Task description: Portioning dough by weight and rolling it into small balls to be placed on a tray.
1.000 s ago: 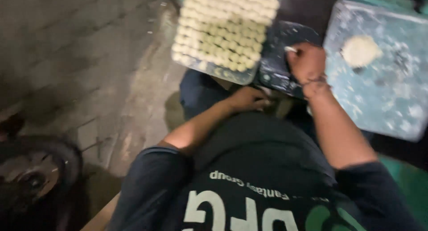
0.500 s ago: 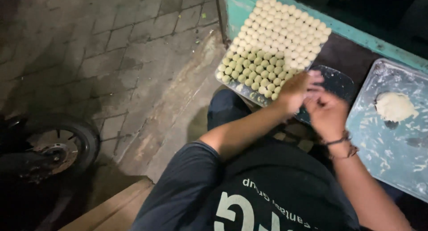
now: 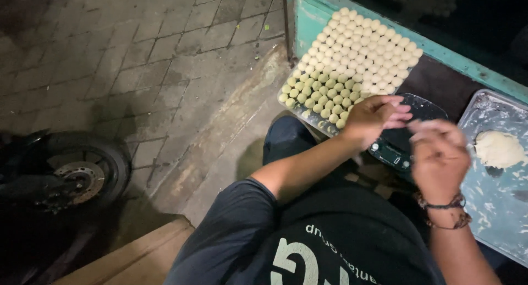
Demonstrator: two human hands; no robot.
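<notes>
My left hand (image 3: 377, 117) hovers over a black digital scale (image 3: 393, 148), fingers held together and palm turned away. Just to its right is my right hand (image 3: 437, 158), blurred, seen from the back with curled fingers and a bracelet at the wrist. The two hands are close but slightly apart, and whatever lies between them is hidden. Beyond the left hand, a tray (image 3: 309, 115) carries several tight rows of small pale dough balls (image 3: 357, 54). A lump of dough (image 3: 498, 149) rests on a floured metal tray (image 3: 492, 202) at the right.
The trays sit on a dark surface with a teal edge (image 3: 385, 29). Paving stones (image 3: 154, 59) cover the ground on the left. A motorcycle wheel (image 3: 82, 177) stands at the lower left, and a wooden plank (image 3: 137, 257) lies below it.
My left hand has come up from my lap to meet the right over the scale. The hands were pressed together, then parted slightly. The view has swung, showing more of the ball tray.
</notes>
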